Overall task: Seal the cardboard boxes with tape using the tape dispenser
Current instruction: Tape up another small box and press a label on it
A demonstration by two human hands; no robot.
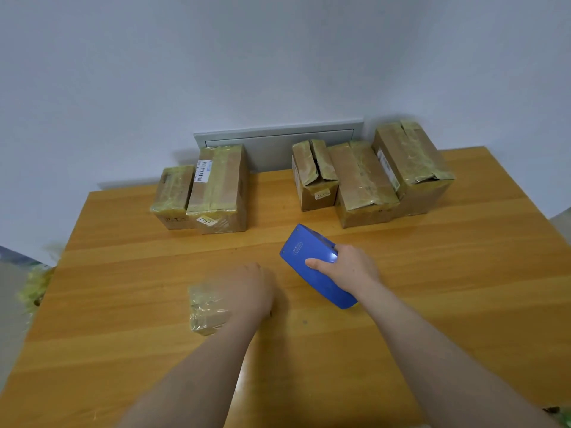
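Grips the dispenser [309, 264] with the right hand [347, 268]: thumb across the blue side, fingers wrapped over the top, nose pointing away and left, low over the table [448, 288] (touching or not, cannot tell). Lays the left hand [248, 288] on the right part of the small box [205, 307], near the table's middle, left of the dispenser and apart from it; too blurred to tell whether the fingers clutch it or merely touch. At the far edge, left: low box [173, 196] touching taller box [219, 186]. Well apart, right: short box [313, 174], mid box [361, 183], end box [411, 162], side by side, under wrinkled tape. Behind, a grey panel [278, 140].
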